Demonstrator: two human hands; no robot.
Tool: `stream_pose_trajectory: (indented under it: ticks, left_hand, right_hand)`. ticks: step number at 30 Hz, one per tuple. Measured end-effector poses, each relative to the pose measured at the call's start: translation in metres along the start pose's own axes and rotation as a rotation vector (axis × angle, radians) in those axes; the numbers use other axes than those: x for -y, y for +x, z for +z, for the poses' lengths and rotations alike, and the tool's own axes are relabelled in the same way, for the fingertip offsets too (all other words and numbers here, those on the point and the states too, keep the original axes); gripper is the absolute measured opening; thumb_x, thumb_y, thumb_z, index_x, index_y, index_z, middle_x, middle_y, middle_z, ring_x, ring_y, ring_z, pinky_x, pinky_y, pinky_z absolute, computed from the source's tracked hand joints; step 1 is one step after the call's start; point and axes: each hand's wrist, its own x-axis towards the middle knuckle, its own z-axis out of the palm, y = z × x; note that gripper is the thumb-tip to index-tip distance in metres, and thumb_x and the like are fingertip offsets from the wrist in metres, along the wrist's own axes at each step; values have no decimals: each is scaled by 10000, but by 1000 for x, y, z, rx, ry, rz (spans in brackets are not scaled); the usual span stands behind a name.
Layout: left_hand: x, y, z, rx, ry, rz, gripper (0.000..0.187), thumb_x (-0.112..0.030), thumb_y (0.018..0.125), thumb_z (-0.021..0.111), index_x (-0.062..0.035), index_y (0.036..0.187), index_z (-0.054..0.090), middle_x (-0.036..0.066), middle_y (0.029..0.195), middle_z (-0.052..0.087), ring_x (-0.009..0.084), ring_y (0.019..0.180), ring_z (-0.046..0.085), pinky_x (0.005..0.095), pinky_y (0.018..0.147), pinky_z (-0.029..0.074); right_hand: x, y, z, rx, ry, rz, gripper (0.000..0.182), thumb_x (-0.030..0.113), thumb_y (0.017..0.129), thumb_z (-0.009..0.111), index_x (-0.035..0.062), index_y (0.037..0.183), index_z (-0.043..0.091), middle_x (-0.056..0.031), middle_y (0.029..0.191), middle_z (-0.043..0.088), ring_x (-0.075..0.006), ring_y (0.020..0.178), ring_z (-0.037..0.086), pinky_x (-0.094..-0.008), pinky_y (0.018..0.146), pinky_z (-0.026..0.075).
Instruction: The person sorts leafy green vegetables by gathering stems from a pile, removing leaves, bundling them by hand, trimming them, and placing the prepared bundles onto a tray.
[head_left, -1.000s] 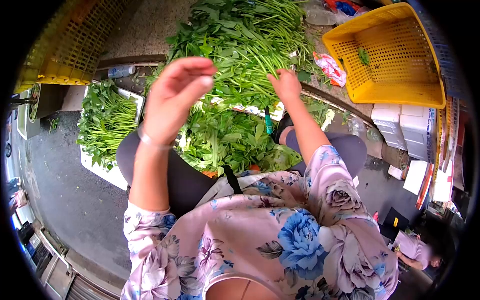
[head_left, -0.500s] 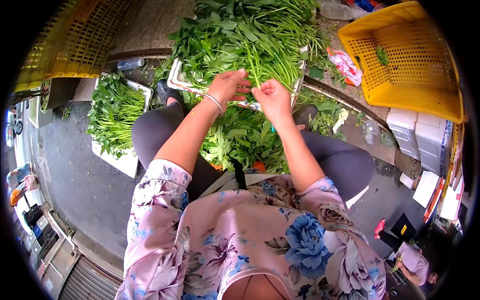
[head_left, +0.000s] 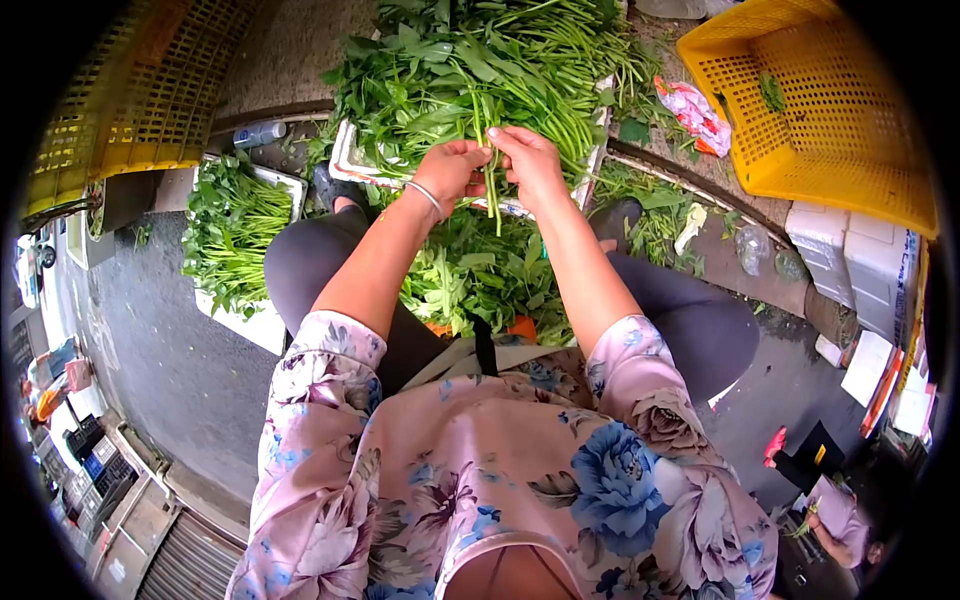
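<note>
Several long green stalks of leafy greens, which look like water spinach [head_left: 492,195], hang upright between my two hands. My left hand [head_left: 448,174] is closed on them from the left, thumb and fingers at the stalks. My right hand [head_left: 530,170] pinches the same stalks a little higher, from the right. Just beyond lies a large heap of the same greens [head_left: 430,95] in a white foam tray [head_left: 347,158], stems pointing right. Below my hands, more loose leafy greens [head_left: 480,270] lie between my knees.
At left, a second white tray [head_left: 293,190] holds greens. A yellow crate [head_left: 150,90] stands at upper left, another yellow crate [head_left: 810,110] at upper right. White foam boxes [head_left: 865,260] stand at right. Another person [head_left: 838,515] sits at lower right.
My hands have come closer together, and the right hand has moved slightly left and up. The stalks' lower ends now hang below my fingers.
</note>
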Motion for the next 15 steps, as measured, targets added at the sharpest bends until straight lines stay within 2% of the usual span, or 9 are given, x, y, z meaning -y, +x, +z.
stream_pose_trajectory:
  ticks: [1,2,5,6,7,10,11,13,15]
  left_hand:
    - [2,2,-2,-2,-42,9,105,-163,814,573,-71,840,531,1,724,520,113,629,491,265,552,441]
    - [3,5,-4,13,-55,2,111,-157,814,573,-64,850,524,6,730,499,118,655,486,279,573,455]
    - [1,3,-1,-20,-85,-29,126,-180,823,563,-65,850,521,11,743,500,117,661,481,282,572,453]
    - [1,3,0,-23,-149,-32,150,-225,832,555,-76,835,542,2,721,505,109,649,471,271,551,425]
    - [0,4,0,-21,-150,-39,150,-225,832,555,-76,835,542,2,721,505,109,649,471,271,551,425]
    - [1,6,1,-22,-18,-22,168,-281,843,543,-123,817,595,-37,710,540,76,635,466,237,572,372]
    - [6,12,-3,-28,-3,-19,168,-273,851,531,-115,852,590,-27,751,576,69,664,490,239,572,374]
    - [8,17,-8,-49,-47,78,178,-273,859,516,-108,891,575,-2,808,605,78,685,524,251,572,383]
    - [0,11,-8,-41,-39,93,184,-270,867,500,-103,910,564,13,834,612,94,685,536,255,580,393]
  right_hand:
    - [-1,2,0,-41,80,22,187,209,764,652,43,822,589,41,611,490,-22,472,381,-165,368,273]
    - [-2,2,-2,-32,154,61,133,153,764,648,47,810,583,29,630,510,-34,485,425,-168,371,292]
    - [-12,-5,-5,-101,249,52,114,143,778,629,44,799,577,16,643,530,-50,519,484,-172,379,313]
    - [-12,-10,-4,-129,253,44,100,121,790,612,32,816,574,-5,676,562,-67,551,523,-175,404,364]
    - [-12,-15,-4,-135,253,48,100,121,790,612,32,816,574,-5,676,562,-67,551,523,-175,404,364]
    - [-15,-28,0,-101,243,26,106,117,798,603,17,806,566,-33,707,590,-79,570,540,-188,453,437]
    - [-17,-33,1,-92,153,36,83,87,792,593,18,757,562,-46,662,583,-85,581,549,-210,442,428]
    - [-39,-52,-4,52,-238,-98,69,58,753,601,24,713,556,-69,620,577,-115,565,549,-259,468,441]
    - [-58,-94,-3,102,-724,-305,80,87,712,618,22,726,573,-97,627,587,-186,577,576,-316,536,463]
